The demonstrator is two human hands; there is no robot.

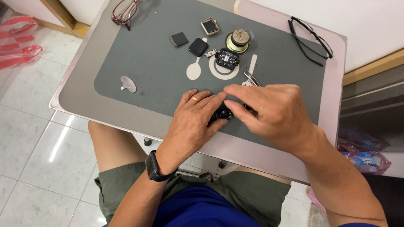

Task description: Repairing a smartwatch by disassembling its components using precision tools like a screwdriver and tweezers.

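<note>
Here, seen from the head camera, a seated person works over a small table.

Left hand point(194, 122): fingers curled down and pressed onto a small black part point(221, 114), apparently to steady it against the grey mat point(139, 63); a ring shows on one finger, a dark watch on the wrist.
Right hand point(269, 111): fingertips drawn together, pinching at the same part from the other side; what exactly they nip is hidden.
Small black part: on the mat's near edge, between both hands, mostly covered.
Tweezers point(251, 78): lying just behind the right hand, close for reach.
Opened watch body point(227, 58): set on the mat's white ring marking; a dark screen piece point(198, 46), a second square piece point(179, 39) and a gold case point(210, 26) lie spread apart, probably kept separate.
Spool point(238, 41): beside the watch body.
White pry tool point(128, 84): left, well apart.
Spectacles: a red pair point(124, 11) and a black pair point(310, 39) at the far corners, out of the way.
</note>
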